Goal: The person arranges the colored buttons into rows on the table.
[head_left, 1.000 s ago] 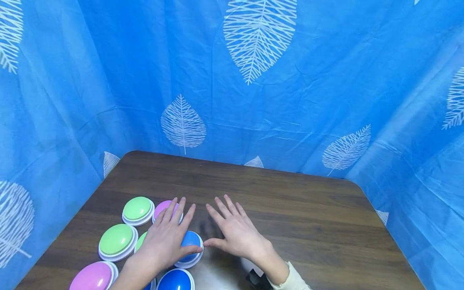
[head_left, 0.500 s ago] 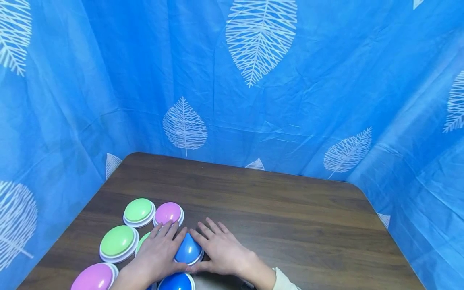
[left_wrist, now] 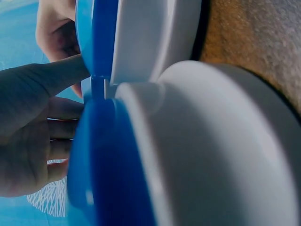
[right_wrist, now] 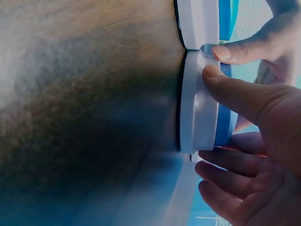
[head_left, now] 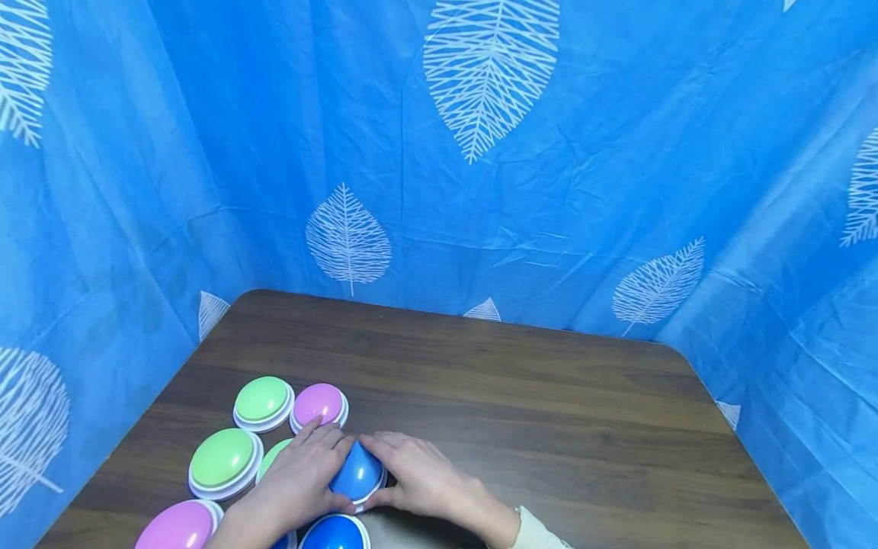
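Blue cloth (head_left: 604, 114) printed with white leaves hangs along the far and side edges of a dark wood-grain tabletop (head_left: 521, 396), whose 2 far corners are rounded. Wide bare wood lies to the right of the hands and beyond them, while the left side is crowded: green button 1 (head_left: 261, 399) and a pink button (head_left: 318, 402) sit side by side farthest off, green button 2 (head_left: 221, 457) nearer, and another pink button (head_left: 177, 526) cut by the bottom of the head view. Between the hands, left of the middle of the tabletop, is the blue button (head_left: 357, 473), its white base meeting that of the near blue button (head_left: 334, 535). The right hand (head_left: 421, 473) grips its right side, thumb on the near wall of the base and fingers bent round the far side; the left hand (head_left: 302, 469) grips the left side, its thumb close to the other thumb. Compared with 1.0 s ago, when both hands were spread and the right one stood apart from the blue button, both have closed in and their fingers are bent.
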`<state>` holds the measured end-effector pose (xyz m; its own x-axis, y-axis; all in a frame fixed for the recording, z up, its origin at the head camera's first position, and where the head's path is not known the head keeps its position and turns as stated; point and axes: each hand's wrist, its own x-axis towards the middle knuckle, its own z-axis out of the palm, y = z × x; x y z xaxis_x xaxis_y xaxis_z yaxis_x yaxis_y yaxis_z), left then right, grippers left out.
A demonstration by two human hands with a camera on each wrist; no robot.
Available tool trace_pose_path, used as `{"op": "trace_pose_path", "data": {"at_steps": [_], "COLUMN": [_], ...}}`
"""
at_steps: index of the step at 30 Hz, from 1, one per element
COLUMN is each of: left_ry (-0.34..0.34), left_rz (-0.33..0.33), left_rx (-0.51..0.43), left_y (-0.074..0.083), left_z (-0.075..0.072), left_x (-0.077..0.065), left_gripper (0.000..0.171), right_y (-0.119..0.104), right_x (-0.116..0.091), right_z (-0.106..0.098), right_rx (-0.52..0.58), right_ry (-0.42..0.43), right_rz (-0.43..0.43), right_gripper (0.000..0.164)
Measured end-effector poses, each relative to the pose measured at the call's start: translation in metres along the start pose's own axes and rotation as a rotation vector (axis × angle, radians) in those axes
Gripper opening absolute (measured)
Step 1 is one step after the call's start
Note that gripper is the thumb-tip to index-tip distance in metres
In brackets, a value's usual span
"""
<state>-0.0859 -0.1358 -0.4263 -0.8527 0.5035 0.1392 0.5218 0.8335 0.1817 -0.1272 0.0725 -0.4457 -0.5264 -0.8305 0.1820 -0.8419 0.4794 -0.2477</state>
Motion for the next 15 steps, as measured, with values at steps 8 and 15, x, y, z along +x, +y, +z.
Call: {"op": "trace_pose_path", "data": {"at_steps": [8, 15], "left_ry": [0.031, 0.011], "left_rz": [0.011, 0.031], "left_rx": [-0.029, -0.031], "left_y": [0.004, 0.006], "left_z": [-0.002, -0.006], "left_x": [0.006, 0.026], "left_gripper": [0.073, 0.075], "right_y": [0.005, 0.018], "right_x": [-0.005, -0.007], "right_z": [-0.005, -0.015], "right_rx": [0.045, 0.100], "right_ry": [0.031, 0.024], "right_rz": [0.013, 0.075], "right_gripper": [0.071, 0.070]}}
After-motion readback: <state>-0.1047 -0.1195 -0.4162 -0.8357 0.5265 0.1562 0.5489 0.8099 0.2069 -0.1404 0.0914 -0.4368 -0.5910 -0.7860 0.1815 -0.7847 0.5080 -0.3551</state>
